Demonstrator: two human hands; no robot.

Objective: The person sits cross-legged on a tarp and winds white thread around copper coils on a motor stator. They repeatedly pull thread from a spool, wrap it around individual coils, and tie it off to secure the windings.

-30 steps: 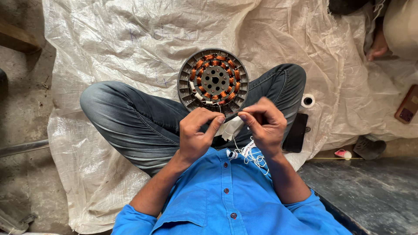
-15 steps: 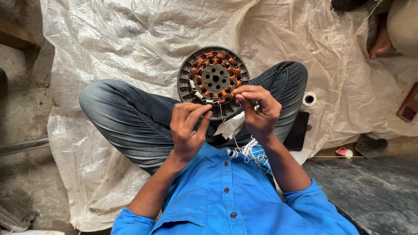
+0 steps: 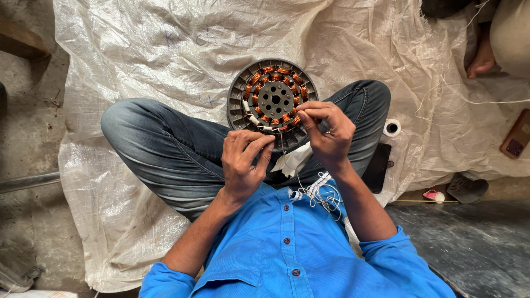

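Both hands have risen toward the motor core, which rests on the crossed legs at twelve o'clock from the hands. Right hand pinches a thin wire at its rim; left hand is curled shut, contents unclear. It looks heavy and rigid, its windings delicate, best held by the rim. It lies face-up, axis toward the camera.

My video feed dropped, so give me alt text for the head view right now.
A seated person in a blue shirt holds a round motor stator with copper coils on crossed legs, left hand at its near edge, right hand pinching at the coils. White thread lies on the lap, over a white woven sheet.
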